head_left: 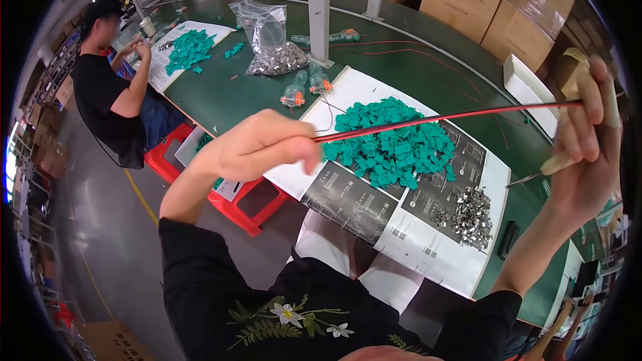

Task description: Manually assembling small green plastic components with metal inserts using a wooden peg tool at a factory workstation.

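Note:
A red-and-black wire (435,118) is stretched across in front of me, raised above the table. Its left end is pinched in my left hand (267,147), thumb and fingers closed. At the other end my right hand (585,137) grips the wire up high, with pale coverings on some fingertips. Just below that hand shows a thin metallic tip (525,180); what it belongs to I cannot make out. Under the wire lies a big heap of green plastic pieces (391,144) on a printed sheet (354,204). Small shiny metal parts (471,217) form a pile at the sheet's right side.
A clear bag of metal parts (277,57) stands on the green table (221,97) beside a grey post (319,13). Clear-and-orange devices (294,90) lie nearby. Red stools (247,207) stand at left, where a co-worker (110,80) sits. A white tray (528,93) and cartons (461,3) are behind.

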The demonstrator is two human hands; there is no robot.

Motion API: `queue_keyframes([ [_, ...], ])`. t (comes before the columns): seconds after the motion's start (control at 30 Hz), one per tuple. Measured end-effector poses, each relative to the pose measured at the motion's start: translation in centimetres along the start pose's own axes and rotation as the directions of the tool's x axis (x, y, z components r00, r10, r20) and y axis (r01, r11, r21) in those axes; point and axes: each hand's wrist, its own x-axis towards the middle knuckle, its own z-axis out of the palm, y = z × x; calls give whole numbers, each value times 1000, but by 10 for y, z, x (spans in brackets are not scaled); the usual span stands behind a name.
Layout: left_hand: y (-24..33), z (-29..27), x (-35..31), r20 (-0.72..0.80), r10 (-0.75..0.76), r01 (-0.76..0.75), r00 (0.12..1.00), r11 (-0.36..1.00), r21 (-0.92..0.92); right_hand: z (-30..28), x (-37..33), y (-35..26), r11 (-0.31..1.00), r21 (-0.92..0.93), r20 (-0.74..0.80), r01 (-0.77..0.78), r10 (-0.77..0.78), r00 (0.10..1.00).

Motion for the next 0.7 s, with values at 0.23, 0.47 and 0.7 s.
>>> queue_keyframes([
  [0.23, -52, 15, -149, 224, -606, 619, 763, 785, 18, 5, -86, 60, 981, 18, -388, -196, 187, 902],
  [0.47, -139, 109, -230, 132, -884, 486, 449, 365, 794, 131, -213, 237, 592, 74, 247, -802, 768, 590],
  [0.7, -151, 190, -225, 177, -716, 709, 676, 696, 109, 176, -255, 348, 562, -48, 278, -826, 802, 530],
])
